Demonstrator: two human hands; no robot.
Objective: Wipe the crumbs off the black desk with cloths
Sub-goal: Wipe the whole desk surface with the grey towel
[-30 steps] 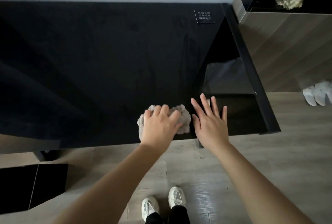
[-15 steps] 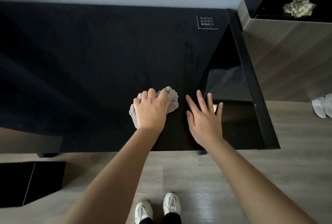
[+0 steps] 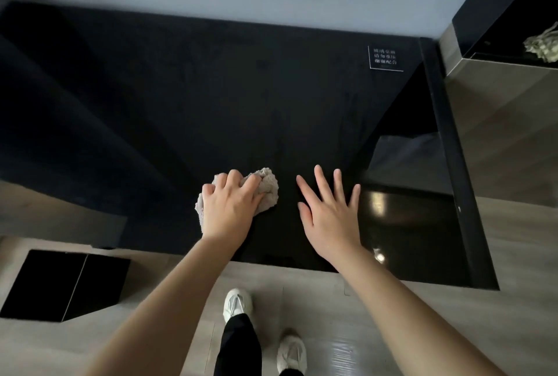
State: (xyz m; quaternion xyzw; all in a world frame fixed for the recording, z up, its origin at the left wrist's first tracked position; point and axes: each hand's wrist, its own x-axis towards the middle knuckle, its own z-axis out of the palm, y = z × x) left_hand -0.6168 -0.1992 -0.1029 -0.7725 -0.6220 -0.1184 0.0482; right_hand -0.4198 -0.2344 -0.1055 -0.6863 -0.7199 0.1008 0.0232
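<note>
While left grip (image 3: pixel 229 209) holds cloth (image 3: pixel 267 187) near desk (image 3: pixel 151 88) front edge | right grip (image 3: pixel 332 215) flat (fingers spread apart) | desk stretches ahead

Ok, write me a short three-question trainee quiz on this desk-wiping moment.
1. Which hand grips the beige cloth on the black desk? A left, B right, C neither.
2. True or false: the right hand has spread fingers and holds nothing.
3. Fill in: the white-lettered label sits near the desk's far ____ corner.
Key: 1 A, the left hand; 2 true; 3 right.
</note>
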